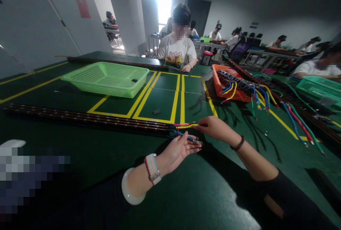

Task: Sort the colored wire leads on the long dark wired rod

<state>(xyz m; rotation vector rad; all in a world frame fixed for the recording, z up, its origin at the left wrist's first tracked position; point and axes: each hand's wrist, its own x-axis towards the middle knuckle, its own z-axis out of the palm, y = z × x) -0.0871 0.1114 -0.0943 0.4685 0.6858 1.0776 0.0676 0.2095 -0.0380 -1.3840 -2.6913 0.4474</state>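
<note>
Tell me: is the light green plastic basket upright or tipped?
Upright: the basket rests base-down on the dark green tabletop, open top facing up.

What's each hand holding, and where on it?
Left hand: blue wire, under the thumb, near its free end. Right hand: yellow wire, apparently pinched at its free end.

Our left hand [181,151] and right hand [215,127] are bare. On the left side we wear a pale, textured wrist strap [152,168] edged in red and a smooth white bangle [133,199]; on the right, a dark beaded bracelet [241,144]. Our sleeves [291,192] look nearly black.
</note>
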